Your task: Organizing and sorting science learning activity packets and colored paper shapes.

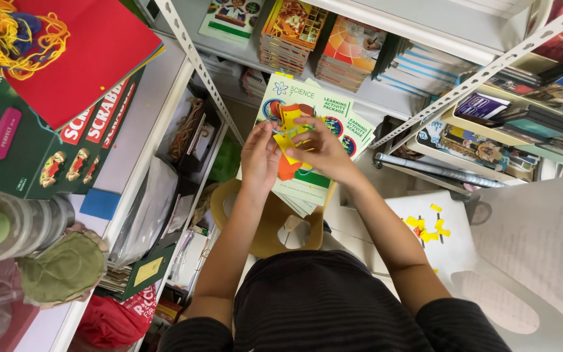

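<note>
Both my hands meet over a stack of green-and-white booklets (320, 111) that lies on a yellow plastic stool (265, 228). My left hand (260, 158) and my right hand (324, 150) together hold a small yellow and orange paper cut-out piece (288, 124), fingers pinched on it from both sides. Part of the piece is hidden by my fingers.
A white plastic chair (490, 274) at my right carries several yellow paper scraps (428, 228). A metal shelf (190, 52) at left holds a green board game box (53, 150), red paper, yellow yarn and jars. Stacks of books fill shelves ahead and right.
</note>
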